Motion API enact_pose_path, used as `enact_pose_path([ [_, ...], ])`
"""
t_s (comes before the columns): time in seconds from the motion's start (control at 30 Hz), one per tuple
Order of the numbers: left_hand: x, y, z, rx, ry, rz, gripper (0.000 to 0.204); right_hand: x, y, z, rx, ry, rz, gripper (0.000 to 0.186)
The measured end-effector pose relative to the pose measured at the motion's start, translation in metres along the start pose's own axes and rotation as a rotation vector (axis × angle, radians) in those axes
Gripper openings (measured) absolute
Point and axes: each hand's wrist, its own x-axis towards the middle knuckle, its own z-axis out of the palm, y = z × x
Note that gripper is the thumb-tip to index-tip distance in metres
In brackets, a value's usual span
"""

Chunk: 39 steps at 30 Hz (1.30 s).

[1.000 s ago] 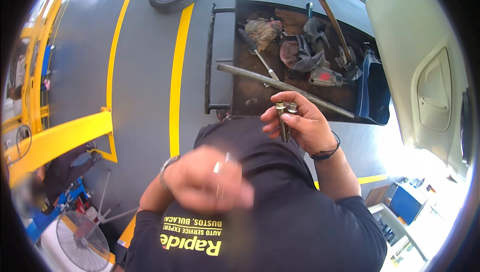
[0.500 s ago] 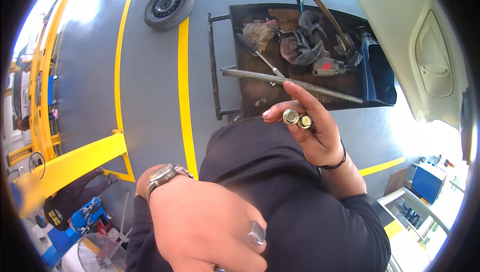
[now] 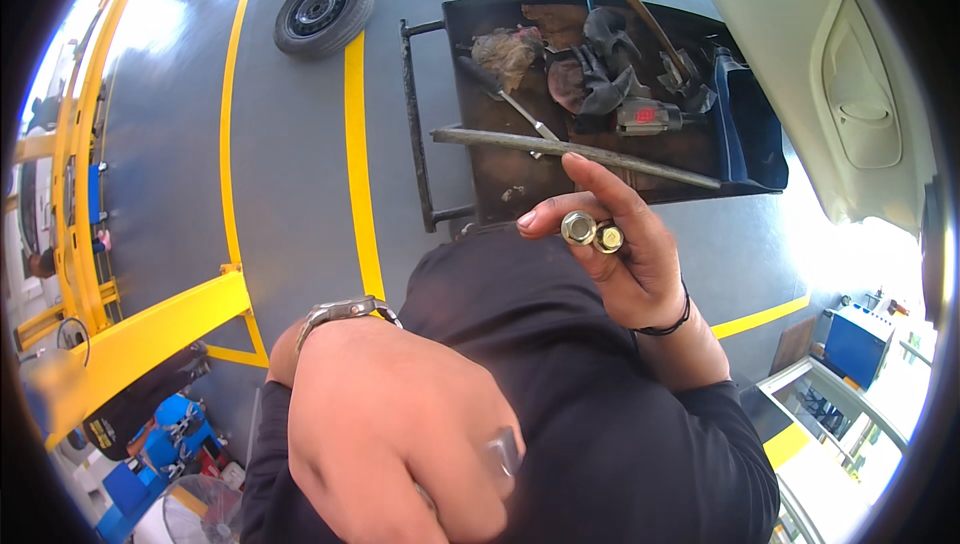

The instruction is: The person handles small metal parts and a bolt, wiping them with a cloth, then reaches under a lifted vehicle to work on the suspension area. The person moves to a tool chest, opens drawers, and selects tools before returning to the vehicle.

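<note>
My right hand (image 3: 640, 259) is raised in front of the dark top, palm up. Two yellowish flange bolts (image 3: 578, 228) lie side by side in its fingers, hex heads facing me, while the index finger points away from them. Closer and lower, my left hand (image 3: 400, 434) is curled closed with its back toward me and a metal watch (image 3: 350, 310) on the wrist. A shiny silver metal piece (image 3: 503, 450) shows at its fingers; whether it is a ring or something gripped, I cannot tell. The fingertips are hidden.
Beyond my hands stands a dark tool cart (image 3: 505, 184) with a long metal bar (image 3: 580, 149), screwdriver (image 3: 505, 94), gloves (image 3: 605, 84), impact wrench (image 3: 650, 116), hammer (image 3: 650, 24) and blue tray (image 3: 750, 129). A wheel (image 3: 323, 12), vehicle panel (image 3: 800, 34) and yellow lift arm (image 3: 165, 344) surround me.
The view has shifted slightly, so the cart and wheel sit a little further left and up. My left hand has turned and moved slightly left. The bolts stay in my right hand.
</note>
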Motion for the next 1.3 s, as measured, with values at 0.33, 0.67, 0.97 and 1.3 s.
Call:
enact_pose_path([
  [0.33, -0.068, -0.047, -0.011, 0.964, 0.583, -0.355, 0.077, -0.006, 0.006, -0.005, -0.124, -0.044, -0.032, 0.059],
  [0.67, -0.075, -0.05, -0.004, 1.181, 0.53, -0.295, 0.077, -0.003, 0.007, -0.004, -0.212, -0.112, -0.089, 0.06],
  [0.97, -0.084, -0.061, 0.009, 0.315, 1.0, -0.121, 0.07, -0.004, 0.022, 0.003, 0.144, 0.069, 0.229, 0.056],
  [1.3, -0.104, -0.052, -0.003, -0.192, 1.416, -0.173, 0.046, 0.002, 0.033, -0.003, 0.818, 0.266, 0.803, 0.055],
])
